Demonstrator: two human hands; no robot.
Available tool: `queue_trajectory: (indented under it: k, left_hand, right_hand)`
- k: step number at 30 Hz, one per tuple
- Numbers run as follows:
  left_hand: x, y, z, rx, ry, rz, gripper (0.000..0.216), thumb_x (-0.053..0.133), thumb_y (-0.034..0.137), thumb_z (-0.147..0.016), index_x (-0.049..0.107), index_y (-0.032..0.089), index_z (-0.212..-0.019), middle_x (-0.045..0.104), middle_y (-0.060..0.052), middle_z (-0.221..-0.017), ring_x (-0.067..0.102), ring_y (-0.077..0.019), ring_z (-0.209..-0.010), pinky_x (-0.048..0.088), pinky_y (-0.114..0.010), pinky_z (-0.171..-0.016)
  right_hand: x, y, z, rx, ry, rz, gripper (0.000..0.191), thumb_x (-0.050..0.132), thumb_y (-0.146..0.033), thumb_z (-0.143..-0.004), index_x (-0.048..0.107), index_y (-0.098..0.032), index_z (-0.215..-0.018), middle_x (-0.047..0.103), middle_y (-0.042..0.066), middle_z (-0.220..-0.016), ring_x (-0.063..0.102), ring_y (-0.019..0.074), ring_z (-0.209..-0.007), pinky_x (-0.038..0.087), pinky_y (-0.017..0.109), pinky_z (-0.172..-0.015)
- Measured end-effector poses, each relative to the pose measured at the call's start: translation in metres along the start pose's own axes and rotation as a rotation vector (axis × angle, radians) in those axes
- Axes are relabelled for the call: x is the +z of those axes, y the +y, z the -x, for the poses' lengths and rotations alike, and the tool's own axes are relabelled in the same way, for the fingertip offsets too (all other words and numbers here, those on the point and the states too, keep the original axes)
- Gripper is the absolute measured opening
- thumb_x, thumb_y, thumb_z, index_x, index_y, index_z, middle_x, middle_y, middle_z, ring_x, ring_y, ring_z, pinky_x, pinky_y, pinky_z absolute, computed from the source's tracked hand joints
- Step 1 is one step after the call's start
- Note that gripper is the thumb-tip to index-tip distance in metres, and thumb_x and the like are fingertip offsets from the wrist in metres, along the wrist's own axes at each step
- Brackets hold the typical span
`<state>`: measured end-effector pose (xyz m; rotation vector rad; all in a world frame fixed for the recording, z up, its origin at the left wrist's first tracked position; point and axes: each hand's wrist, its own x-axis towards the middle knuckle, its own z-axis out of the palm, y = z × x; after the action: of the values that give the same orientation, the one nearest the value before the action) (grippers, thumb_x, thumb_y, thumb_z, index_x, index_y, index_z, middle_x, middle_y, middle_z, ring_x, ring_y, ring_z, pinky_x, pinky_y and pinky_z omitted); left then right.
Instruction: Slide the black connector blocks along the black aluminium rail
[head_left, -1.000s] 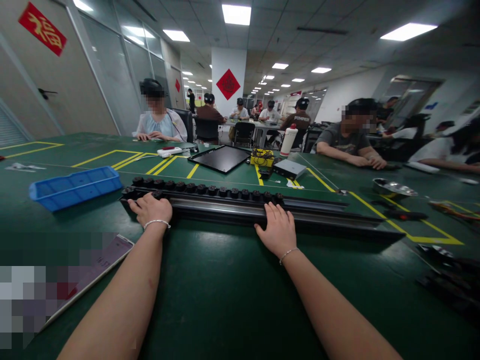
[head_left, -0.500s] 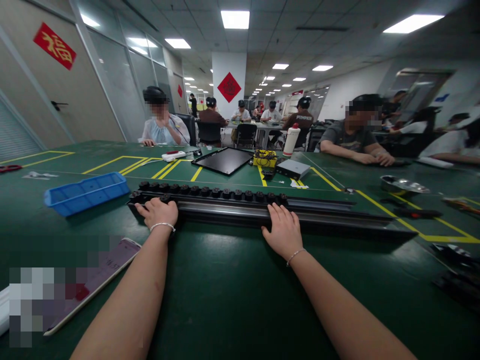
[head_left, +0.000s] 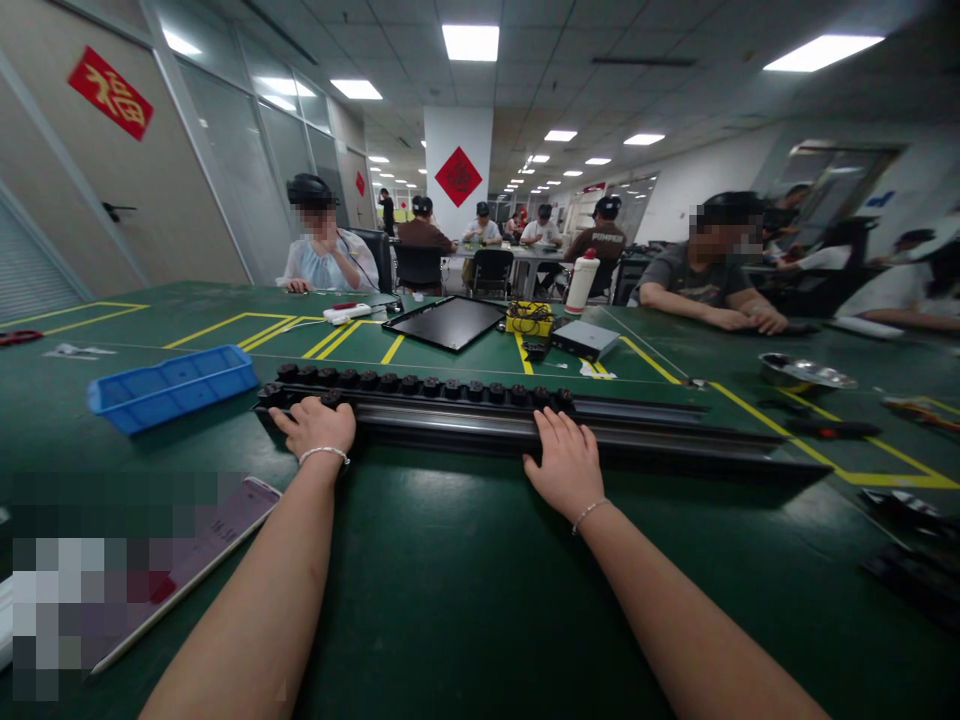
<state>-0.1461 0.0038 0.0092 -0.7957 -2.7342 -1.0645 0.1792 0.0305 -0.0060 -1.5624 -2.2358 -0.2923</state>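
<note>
A long black metal rail (head_left: 450, 422) with a shiny groove lies crosswise on the green table (head_left: 450, 560). Along its far side runs a row of small round black knobs (head_left: 431, 388), with another narrow dark strip (head_left: 645, 409) extending behind on the right. My left hand (head_left: 315, 428) grips the rail near its left end, fingers over the top edge. Around the middle of the rail, my right hand (head_left: 564, 455) holds it with fingers laid over the top and thumb on the near side. The fingertips are partly hidden.
A blue plastic bin (head_left: 174, 388) sits left of the rail, a phone (head_left: 202, 550) nearer me. Beyond are a black flat panel (head_left: 446, 322), a yellow box with cables (head_left: 529, 318), a grey box (head_left: 585, 340) and a white bottle (head_left: 582, 282). A metal bowl (head_left: 806, 373) stands right. People sit across.
Both hands keep their places on the rail. The rail and the things around it look the same, apart from a very slight shift of the view.
</note>
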Motion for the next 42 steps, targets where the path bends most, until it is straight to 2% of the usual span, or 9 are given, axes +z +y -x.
queue_trajectory:
  k: [18,34,42]
  left_hand:
    - [0.0028,-0.0011,-0.0021,-0.002,0.008,-0.001,0.057,0.043,0.038,-0.073,0.046,0.006,-0.120,0.041,-0.021,-0.131,0.010,-0.0351,-0.135,0.027,-0.054,-0.103]
    - [0.0010,0.0006,0.0004,0.020,-0.045,-0.009,0.061,0.044,0.045,-0.072,0.048,0.007,-0.119,0.042,-0.019,-0.131,0.006,-0.0380,-0.135,0.023,-0.053,-0.105]
    - [-0.0017,0.0011,0.0016,0.035,-0.059,-0.006,0.061,0.046,0.047,-0.070,0.048,0.010,-0.119,0.042,-0.020,-0.132,0.006,-0.0397,-0.134,0.025,-0.057,-0.101]
  right_hand:
    - [0.0003,-0.0004,0.0003,-0.002,0.008,0.006,0.060,0.046,-0.032,-0.077,0.036,-0.016,-0.134,0.038,0.007,-0.140,0.028,0.0227,-0.128,0.014,0.042,-0.105]
    - [0.0012,0.0006,0.0005,-0.006,0.016,0.005,0.061,0.046,-0.032,-0.077,0.036,-0.015,-0.134,0.038,0.008,-0.140,0.028,0.0227,-0.128,0.013,0.042,-0.105]
    - [0.0005,0.0007,0.0006,-0.004,0.008,0.003,0.061,0.046,-0.032,-0.077,0.035,-0.016,-0.134,0.038,0.007,-0.140,0.027,0.0224,-0.128,0.013,0.042,-0.106]
